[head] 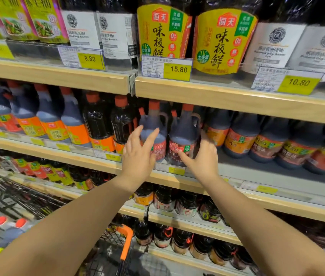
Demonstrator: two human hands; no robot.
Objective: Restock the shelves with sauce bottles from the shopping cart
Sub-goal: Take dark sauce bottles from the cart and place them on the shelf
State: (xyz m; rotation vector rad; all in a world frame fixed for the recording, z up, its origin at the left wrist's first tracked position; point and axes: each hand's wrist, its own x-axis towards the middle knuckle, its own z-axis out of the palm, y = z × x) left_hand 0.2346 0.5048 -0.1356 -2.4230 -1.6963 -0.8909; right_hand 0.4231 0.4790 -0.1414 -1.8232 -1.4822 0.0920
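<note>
On the middle shelf point(257, 172): left bottle point(153, 136) and right bottle point(185, 140) stand side by side at the front edge.
Left hand point(137, 156): your fingers are spread, tips on the left bottle.
Right hand point(203, 158): wraps the right bottle's side, thumb across the label.
Cart point(126, 242): red-capped bottles point(0, 221) wait inside.
Progress: you look mid-restock, with more bottles left to shelve.

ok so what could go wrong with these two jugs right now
1. The left jug and right jug stand near the shelf front; a clumsy nudge from the left hand or right hand might tip one off.
2. Dark bottles crowd the left jug, so pushing could topple them.
</note>
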